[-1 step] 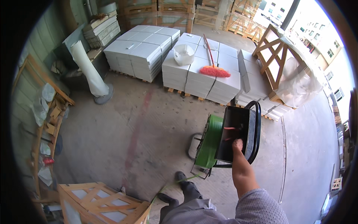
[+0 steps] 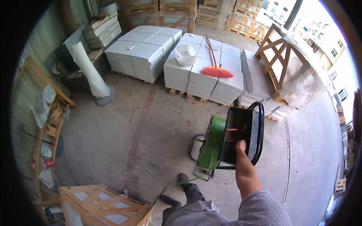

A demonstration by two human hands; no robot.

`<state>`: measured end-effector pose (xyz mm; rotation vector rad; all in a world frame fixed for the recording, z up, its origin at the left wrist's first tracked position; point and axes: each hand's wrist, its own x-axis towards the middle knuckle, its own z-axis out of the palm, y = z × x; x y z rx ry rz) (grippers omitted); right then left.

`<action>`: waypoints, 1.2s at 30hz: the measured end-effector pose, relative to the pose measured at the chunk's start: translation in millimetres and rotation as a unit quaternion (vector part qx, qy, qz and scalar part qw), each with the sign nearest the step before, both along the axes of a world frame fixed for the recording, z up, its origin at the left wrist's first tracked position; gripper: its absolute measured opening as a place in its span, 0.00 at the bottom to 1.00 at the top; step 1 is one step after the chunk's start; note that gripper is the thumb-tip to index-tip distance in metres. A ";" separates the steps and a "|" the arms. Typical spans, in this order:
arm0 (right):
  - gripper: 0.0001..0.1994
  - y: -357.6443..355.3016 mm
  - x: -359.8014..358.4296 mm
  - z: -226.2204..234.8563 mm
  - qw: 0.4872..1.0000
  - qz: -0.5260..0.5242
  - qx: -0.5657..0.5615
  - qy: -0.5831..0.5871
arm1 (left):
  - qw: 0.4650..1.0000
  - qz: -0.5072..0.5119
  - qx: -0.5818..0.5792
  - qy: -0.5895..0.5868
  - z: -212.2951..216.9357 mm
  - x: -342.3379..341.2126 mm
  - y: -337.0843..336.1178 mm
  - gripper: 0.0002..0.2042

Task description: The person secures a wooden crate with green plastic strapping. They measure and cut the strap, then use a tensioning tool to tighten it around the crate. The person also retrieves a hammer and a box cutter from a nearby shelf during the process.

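The right hand (image 2: 241,148) grips the black frame (image 2: 241,135) of a cart carrying a green strap reel (image 2: 212,143), steadying it upright on the floor (image 2: 143,124); the left hand is out of view.

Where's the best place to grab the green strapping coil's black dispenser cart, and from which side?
Judging by its shape, the black loop handle at the top of the dispenser cart: it arches clear of the green strapping coil. Come from above, where the right hand already reaches.

I'm seeing stacks of flat white boxes (image 2: 141,52) on pallets ahead, more white boxes (image 2: 205,75) beside them, and a third stack (image 2: 260,86) to the right.
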<state>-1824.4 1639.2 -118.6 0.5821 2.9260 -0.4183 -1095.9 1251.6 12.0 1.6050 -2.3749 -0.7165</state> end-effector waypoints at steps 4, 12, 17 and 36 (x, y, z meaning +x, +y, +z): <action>0.11 13.2 -8.0 -15.2 0.997 0.001 -0.024 0.075 | 0.971 0.074 0.204 0.100 16.5 -66.8 33.6 0.11; 0.11 -26.8 7.7 66.6 0.986 -0.051 -0.154 0.048 | 0.956 0.055 0.251 0.144 18.0 -115.4 23.9 0.13; 0.12 -18.9 6.4 41.4 0.989 -0.066 -0.099 0.085 | 0.966 0.039 0.235 0.101 11.1 -109.2 5.2 0.14; 0.14 -43.7 29.1 76.9 0.985 -0.013 -0.112 0.129 | 0.932 0.039 0.327 0.152 -24.9 -130.9 2.2 0.15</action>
